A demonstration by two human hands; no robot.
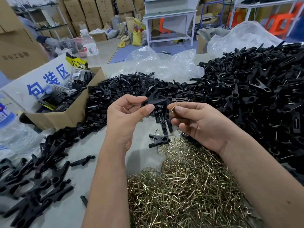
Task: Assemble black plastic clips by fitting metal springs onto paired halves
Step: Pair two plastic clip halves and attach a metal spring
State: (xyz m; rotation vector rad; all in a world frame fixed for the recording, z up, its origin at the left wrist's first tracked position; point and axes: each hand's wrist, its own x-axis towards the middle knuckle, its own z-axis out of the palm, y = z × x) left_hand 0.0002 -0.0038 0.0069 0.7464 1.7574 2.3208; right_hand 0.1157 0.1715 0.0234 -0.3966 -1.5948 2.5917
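Shiny metal springs point(184, 191) lie in a big heap right under our arms on the worktop point(144, 129). Past them, loose black halves point(118, 89) sit in a pile in the middle, and a much bigger black pile point(256, 89) rises on the right.

We think the job now is to push one spring onto the paired halves. To do it well, we should keep the two halves pressed flat together so they do not slip. Then we should line the open end of the spring up with the halves and slide it on straight, not crooked.

Our left hand point(125, 116) is partly closed. Its thumb and fingers pinch the paired halves point(156, 104), held up above the worktop. Our right hand point(197, 122) is curled in too. Its thumb and first finger pinch one spring point(173, 107), just beside the halves. We cannot tell if the spring touches them yet.
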